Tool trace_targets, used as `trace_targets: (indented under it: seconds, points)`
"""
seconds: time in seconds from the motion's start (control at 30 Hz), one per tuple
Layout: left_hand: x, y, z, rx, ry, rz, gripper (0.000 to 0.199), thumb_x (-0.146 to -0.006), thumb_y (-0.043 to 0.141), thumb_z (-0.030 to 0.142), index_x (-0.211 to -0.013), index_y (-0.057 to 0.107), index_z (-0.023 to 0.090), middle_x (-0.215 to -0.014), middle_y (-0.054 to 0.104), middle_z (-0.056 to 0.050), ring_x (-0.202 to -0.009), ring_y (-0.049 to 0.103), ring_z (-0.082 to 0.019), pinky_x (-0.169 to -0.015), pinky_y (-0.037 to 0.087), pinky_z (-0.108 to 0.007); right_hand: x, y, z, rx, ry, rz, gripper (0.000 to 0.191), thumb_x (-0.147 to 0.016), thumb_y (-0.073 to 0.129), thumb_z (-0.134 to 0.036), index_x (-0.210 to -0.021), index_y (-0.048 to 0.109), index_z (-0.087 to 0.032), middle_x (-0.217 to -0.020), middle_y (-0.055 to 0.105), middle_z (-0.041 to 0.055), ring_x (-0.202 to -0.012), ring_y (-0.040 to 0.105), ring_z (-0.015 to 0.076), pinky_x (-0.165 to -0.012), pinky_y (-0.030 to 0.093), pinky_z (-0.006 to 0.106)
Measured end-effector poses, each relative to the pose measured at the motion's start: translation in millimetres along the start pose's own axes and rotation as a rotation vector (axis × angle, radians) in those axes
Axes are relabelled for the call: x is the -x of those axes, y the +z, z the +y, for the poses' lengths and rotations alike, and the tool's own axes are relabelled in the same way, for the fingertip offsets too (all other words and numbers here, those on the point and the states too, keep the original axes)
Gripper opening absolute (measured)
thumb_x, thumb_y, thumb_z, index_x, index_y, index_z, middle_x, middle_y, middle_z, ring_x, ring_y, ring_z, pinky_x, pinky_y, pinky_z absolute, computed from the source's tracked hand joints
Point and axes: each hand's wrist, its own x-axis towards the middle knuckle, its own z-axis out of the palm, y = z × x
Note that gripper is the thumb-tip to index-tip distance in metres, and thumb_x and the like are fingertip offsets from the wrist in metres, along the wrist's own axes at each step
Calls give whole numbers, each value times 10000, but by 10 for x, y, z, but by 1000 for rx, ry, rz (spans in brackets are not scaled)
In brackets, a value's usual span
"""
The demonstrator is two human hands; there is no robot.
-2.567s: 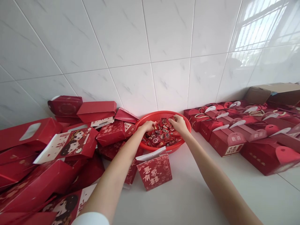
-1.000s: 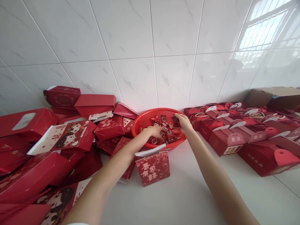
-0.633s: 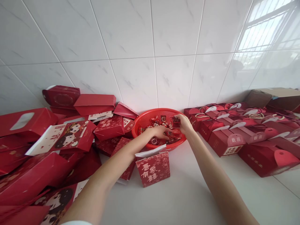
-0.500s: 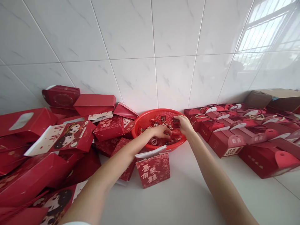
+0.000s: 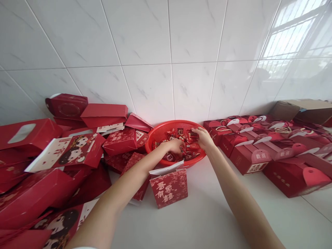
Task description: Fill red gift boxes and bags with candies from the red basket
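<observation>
A red plastic basket (image 5: 162,130) against the tiled wall holds many small wrapped candies (image 5: 192,146), mostly red. My left hand (image 5: 176,146) reaches in from the left, its fingers curled down among the candies; what they close on is hidden. At the basket's right side, my right hand (image 5: 204,138) has thumb and fingers closed on a red-wrapped candy (image 5: 194,130). Just in front of the basket stands a red paper gift box (image 5: 169,188) with pale lettering, its white-lined top flaps up.
Red gift boxes (image 5: 77,150) lie heaped on the left, several of them open or tilted. On the right, closed handled boxes (image 5: 250,159) stand in rows. A brown cardboard box (image 5: 304,105) sits behind them. All rest on a pale tabletop (image 5: 202,214).
My left hand has shifted slightly left and its fingers have curled in more. My right hand stays at the basket's right side with only slight finger movement.
</observation>
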Motion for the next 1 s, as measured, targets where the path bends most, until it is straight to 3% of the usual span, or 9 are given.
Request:
trace_targets:
  seconds: [0.17,0.33,0.47,0.67,0.8,1.0]
  points:
    - [24,-46,-35,14,-39,67,369,-547,817,283,-899,742,201,-842,740,-39,-807,678,-256,-654,480,-274,9,-6,-7,6,-16,18,183,-617,735,-217,-620,552,-220,-620,648,-29,-605,612,167,-556,498,271]
    - [26,-97,-110,55,-59,242,226,-672,761,361,-805,678,198,-820,713,-31,-811,660,-235,-678,463,-277,-4,-3,-5,21,-27,25,143,-615,720,-211,-636,578,-221,-612,644,-34,-605,617,170,-561,498,273]
    - [39,-127,-136,95,-74,432,245,-739,734,410,-788,620,198,-881,699,-57,-832,632,-234,-680,433,-285,-8,0,-6,43,-11,18,133,-615,714,-224,-621,582,-221,-609,645,-29,-577,600,165,-514,478,268]
    - [24,-128,-151,175,-49,618,469,-827,622,595,-621,457,207,-613,526,10,-668,523,-174,-589,343,-275,4,-3,-11,71,5,-39,103,-621,736,-222,-661,641,-218,-660,675,-14,-616,623,163,-516,494,245]
    - [15,-116,-142,222,3,646,554,-828,580,641,-574,333,214,-553,393,40,-611,444,-146,-577,297,-274,18,-1,-3,86,8,-96,132,-629,760,-226,-647,630,-210,-662,667,-11,-628,629,155,-554,518,243]
    - [26,-101,-134,286,72,639,552,-882,474,637,-573,293,216,-552,360,35,-591,405,-141,-577,300,-278,35,1,-5,102,19,-149,184,-616,785,-236,-628,605,-204,-654,657,-14,-618,621,147,-512,500,225]
